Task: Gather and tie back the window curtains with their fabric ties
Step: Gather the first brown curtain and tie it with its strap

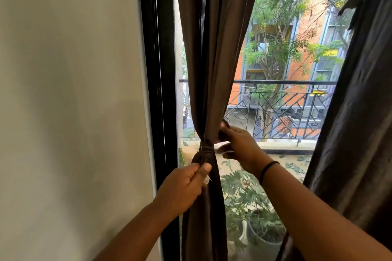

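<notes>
Head view looks down at a dark brown curtain (214,70) gathered into a narrow column just right of the black window frame (161,91), cinched at its waist by a fabric tie (204,150) of the same cloth. Left hand (182,184) sits just below the knot, thumb and fingers curled and pinching one end of the tie against the curtain. Right hand (239,144) is at the right side of the knot, its fingers curled round the other end of the tie; the fingertips are blurred, so the exact hold cannot be told. A black band (268,168) circles the right wrist.

A second dark curtain (356,123) hangs at the far right, well apart from the first, with open glass between them. Through the glass, a black balcony railing (282,110) runs across, leafy potted plants (250,203) stand on the balcony floor below, and trees (282,34) and an orange brick building (307,53) lie beyond.

To the left, a plain pale wall (70,101) fills the view up to the frame. The gathered curtain hangs close to the frame on its left; the right side, toward the glass, is open
</notes>
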The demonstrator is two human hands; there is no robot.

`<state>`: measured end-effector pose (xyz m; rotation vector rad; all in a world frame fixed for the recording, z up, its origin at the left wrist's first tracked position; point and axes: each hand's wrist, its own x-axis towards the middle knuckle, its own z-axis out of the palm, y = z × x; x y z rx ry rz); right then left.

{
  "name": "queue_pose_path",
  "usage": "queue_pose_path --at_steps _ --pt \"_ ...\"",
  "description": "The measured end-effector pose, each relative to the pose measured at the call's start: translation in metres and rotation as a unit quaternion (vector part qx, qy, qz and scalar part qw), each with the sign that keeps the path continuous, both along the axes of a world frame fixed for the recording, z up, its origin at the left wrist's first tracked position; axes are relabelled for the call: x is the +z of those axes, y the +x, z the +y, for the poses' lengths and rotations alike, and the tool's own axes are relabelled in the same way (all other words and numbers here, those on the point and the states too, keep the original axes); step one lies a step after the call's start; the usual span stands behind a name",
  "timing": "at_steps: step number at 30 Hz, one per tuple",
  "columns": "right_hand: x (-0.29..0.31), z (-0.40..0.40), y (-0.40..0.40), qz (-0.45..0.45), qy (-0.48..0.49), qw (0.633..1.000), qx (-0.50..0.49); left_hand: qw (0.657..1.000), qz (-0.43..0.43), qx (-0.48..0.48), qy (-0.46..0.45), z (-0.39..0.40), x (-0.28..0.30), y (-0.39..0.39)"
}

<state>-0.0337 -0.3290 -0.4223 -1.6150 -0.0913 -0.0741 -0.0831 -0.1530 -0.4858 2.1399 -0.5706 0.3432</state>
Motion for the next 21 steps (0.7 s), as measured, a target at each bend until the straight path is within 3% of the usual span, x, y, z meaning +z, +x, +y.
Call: queue_pose_path --at_steps 4,5,10,14,17,21 --pt "-0.037 -0.016 -0.022 0.037 0.01 0.998 0.05 0.967 0.072 -0.007 -0.246 0.021 -0.01 0.007" --pt "-0.05 -0.017 -0.027 0.035 0.008 0.998 0.049 0.959 0.095 -0.007 -0.268 0.024 -0.014 0.01" --pt "-0.085 -0.014 -0.042 0.04 -0.005 0.997 0.066 0.973 0.185 -0.048 -0.13 0.021 -0.032 0.012" --pt "-0.087 0.004 -0.051 0.022 -0.043 0.997 0.063 0.948 0.252 -0.078 -0.176 0.016 -0.029 0.021" --pt "-0.088 0.017 -0.06 0.006 -0.05 0.997 0.055 0.951 0.245 -0.12 -0.148 0.023 -0.033 0.024" --pt "-0.094 0.022 -0.065 -0.029 -0.135 0.988 -0.066 0.974 0.217 -0.048 -0.051 0.041 -0.041 0.017"
